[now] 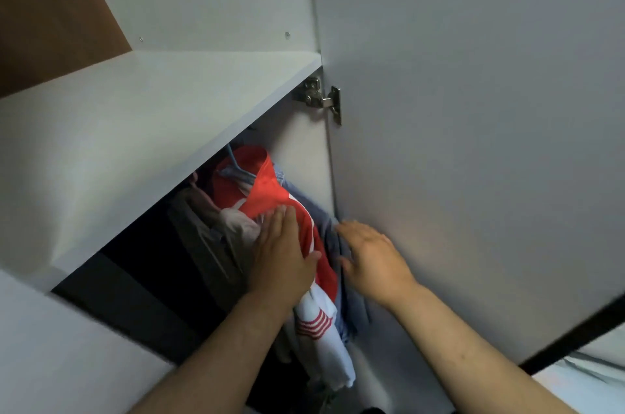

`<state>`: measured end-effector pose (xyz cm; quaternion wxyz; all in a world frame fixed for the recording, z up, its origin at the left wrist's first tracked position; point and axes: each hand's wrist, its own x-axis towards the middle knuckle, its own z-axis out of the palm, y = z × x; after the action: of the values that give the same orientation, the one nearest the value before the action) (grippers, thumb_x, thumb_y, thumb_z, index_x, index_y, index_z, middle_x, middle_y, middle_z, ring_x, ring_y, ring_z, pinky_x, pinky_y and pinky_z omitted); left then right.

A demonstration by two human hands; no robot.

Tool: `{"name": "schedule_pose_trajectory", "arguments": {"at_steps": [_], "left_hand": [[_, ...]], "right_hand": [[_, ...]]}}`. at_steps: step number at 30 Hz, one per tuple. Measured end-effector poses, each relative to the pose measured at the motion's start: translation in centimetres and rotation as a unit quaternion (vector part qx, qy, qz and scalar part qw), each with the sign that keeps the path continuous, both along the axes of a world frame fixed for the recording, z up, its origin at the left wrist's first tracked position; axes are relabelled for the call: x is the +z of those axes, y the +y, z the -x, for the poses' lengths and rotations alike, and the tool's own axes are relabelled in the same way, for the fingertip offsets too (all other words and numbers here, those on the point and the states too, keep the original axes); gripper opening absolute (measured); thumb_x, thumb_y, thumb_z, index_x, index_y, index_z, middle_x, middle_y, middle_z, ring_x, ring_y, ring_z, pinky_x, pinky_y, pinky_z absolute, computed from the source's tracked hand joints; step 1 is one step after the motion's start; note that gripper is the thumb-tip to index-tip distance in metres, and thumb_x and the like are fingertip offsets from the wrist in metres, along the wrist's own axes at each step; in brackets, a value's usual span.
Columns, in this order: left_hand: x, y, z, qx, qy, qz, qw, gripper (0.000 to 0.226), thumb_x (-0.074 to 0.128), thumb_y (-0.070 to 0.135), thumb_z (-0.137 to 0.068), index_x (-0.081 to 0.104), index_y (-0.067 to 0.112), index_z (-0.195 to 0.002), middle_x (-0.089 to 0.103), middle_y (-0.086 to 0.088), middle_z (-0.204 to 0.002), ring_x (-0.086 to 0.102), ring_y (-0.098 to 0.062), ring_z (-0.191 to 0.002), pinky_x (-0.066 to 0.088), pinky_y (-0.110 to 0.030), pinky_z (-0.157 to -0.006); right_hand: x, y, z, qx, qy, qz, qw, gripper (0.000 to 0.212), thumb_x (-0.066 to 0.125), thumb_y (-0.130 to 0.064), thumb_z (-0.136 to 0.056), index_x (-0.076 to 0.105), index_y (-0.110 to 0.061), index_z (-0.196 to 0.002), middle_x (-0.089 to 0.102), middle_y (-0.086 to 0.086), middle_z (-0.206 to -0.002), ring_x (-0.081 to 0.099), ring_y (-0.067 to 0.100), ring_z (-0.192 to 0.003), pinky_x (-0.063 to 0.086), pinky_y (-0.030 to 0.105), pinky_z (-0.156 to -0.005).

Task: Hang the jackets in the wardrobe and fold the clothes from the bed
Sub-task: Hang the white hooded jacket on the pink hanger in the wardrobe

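- The red-and-white sports jacket (287, 207) hangs on a pale blue hanger (241, 173) inside the white wardrobe (169, 102), just beside a blue-grey garment (324, 231).
- The left hand (282, 258) lies flat on the jacket, grip apart. The right hand (373, 261) touches the blue-grey garment with straight fingers, grip also apart.
- Best smoothed downward, so the jacket hangs square and clears the open door (473, 143).
- The rail, the hanger's hook and the bed are out of sight, and the clothes further left are lost in shadow.
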<state>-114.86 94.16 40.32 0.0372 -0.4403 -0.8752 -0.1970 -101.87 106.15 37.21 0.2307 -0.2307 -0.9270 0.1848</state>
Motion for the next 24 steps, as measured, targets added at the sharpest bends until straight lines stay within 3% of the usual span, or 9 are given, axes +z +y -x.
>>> {"name": "schedule_pose_trajectory", "arguments": {"at_steps": [7,13,17,21,24], "left_hand": [[-2.4,-0.6,-4.0,-0.096,0.003,0.074,0.993,0.09,0.064,0.048,-0.085,0.017,0.014,-0.154,0.019,-0.008,-0.161,0.011,-0.025,-0.15,0.014,-0.036,-0.121],[-4.6,-1.4,-7.4,-0.179,-0.013,0.131,0.975,0.083,0.061,0.048,-0.088,0.02,0.017,-0.153,0.021,-0.004,-0.16,0.014,-0.022,-0.149,0.018,-0.036,-0.119],[-6.4,-3.0,-9.2,-0.224,-0.015,0.171,0.959,0.08,0.062,0.051,-0.086,0.025,0.018,-0.149,0.031,-0.001,-0.154,0.024,-0.02,-0.143,0.028,-0.035,-0.114],[-7.3,-3.3,-11.7,-0.311,-0.022,0.218,0.925,0.08,0.058,0.056,-0.084,0.029,0.017,-0.148,0.037,0.0,-0.15,0.029,-0.018,-0.142,0.031,-0.034,-0.112],[-7.1,-2.4,-14.5,-0.442,-0.019,0.254,0.86,0.078,0.051,0.056,-0.088,0.024,0.021,-0.152,0.028,0.003,-0.158,0.016,-0.014,-0.148,0.022,-0.033,-0.118]], "right_hand": [[-0.4,-3.4,-7.0,-0.1,-0.07,-0.007,0.992,0.06,0.069,-0.017,-0.081,0.054,-0.012,-0.139,0.053,0.01,-0.143,0.049,0.029,-0.134,0.037,0.039,-0.109],[-2.4,-8.4,-14.6,-0.196,-0.069,0.026,0.978,0.057,0.074,-0.012,-0.08,0.058,-0.004,-0.134,0.058,0.018,-0.136,0.055,0.037,-0.125,0.045,0.047,-0.106],[-4.5,-11.5,-19.4,-0.262,-0.063,0.054,0.962,0.057,0.076,-0.012,-0.079,0.059,-0.006,-0.134,0.058,0.016,-0.136,0.056,0.036,-0.124,0.041,0.042,-0.105],[-7.3,-13.3,-24.4,-0.32,-0.108,0.115,0.934,0.063,0.068,-0.025,-0.086,0.046,-0.012,-0.144,0.045,0.013,-0.148,0.042,0.033,-0.137,0.034,0.039,-0.112],[-9.4,-14.4,-28.8,-0.382,-0.148,0.163,0.897,0.066,0.06,-0.036,-0.092,0.035,-0.019,-0.151,0.034,0.01,-0.156,0.031,0.031,-0.143,0.029,0.04,-0.115]]}}
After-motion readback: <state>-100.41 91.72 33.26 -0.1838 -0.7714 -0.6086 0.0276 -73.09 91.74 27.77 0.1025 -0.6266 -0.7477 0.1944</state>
